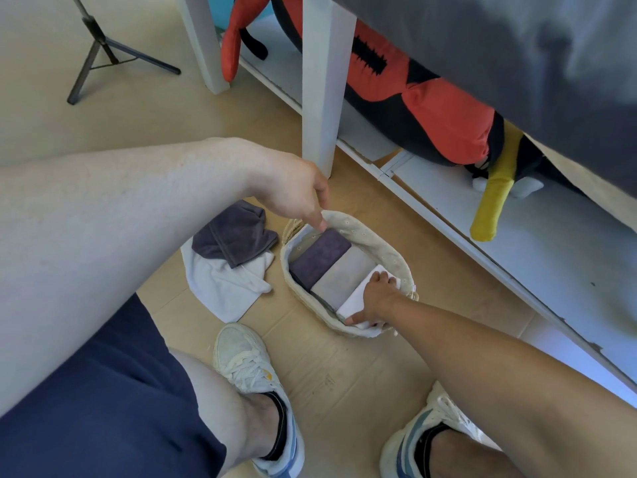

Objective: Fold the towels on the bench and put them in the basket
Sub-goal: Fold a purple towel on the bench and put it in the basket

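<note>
Left forearm (120,215) before floor towels (231,260)

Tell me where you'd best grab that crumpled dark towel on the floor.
Pinch the dark purple towel at its raised hemmed edge, coming from above: it lies bunched on the white towel, beside the basket, so a fold stands up free.

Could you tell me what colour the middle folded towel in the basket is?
Light grey; the middle towel shows best in the head view.
</note>
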Demonstrator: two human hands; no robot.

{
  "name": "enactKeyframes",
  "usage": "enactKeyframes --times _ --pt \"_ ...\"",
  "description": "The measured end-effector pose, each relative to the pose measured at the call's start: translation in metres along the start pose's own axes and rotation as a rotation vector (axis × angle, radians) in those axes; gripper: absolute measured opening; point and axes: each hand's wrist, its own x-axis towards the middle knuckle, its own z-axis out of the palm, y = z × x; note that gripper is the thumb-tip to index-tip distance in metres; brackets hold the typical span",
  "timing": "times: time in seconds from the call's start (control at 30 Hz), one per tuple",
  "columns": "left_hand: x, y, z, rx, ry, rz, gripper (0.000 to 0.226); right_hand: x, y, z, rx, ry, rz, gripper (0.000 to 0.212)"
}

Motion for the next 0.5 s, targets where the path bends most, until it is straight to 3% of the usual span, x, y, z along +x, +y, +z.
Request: enactKeyframes --times 0.1,0.27,0.37,0.5 --pt "-0.004 -0.005 -0.002 -0.019 0.006 -0.015 0.047 0.005 0.001 -0.006 0.033 0.004 -0.004 0.119" --pt "-0.013 -0.015 -0.008 -0.085 0.028 -0.03 0.045 0.003 -0.008 -0.035 0.068 0.252 -0.079 0.054" --pt "-0.022 -0.025 -0.012 -0.145 0.054 -0.031 0.043 -0.003 -0.033 -0.056 0.181 0.408 -0.205 0.039" --pt "-0.035 -0.05 -0.013 -0.285 0.107 -0.055 0.04 -0.006 -0.083 -0.076 0.375 0.428 -0.386 0.025"
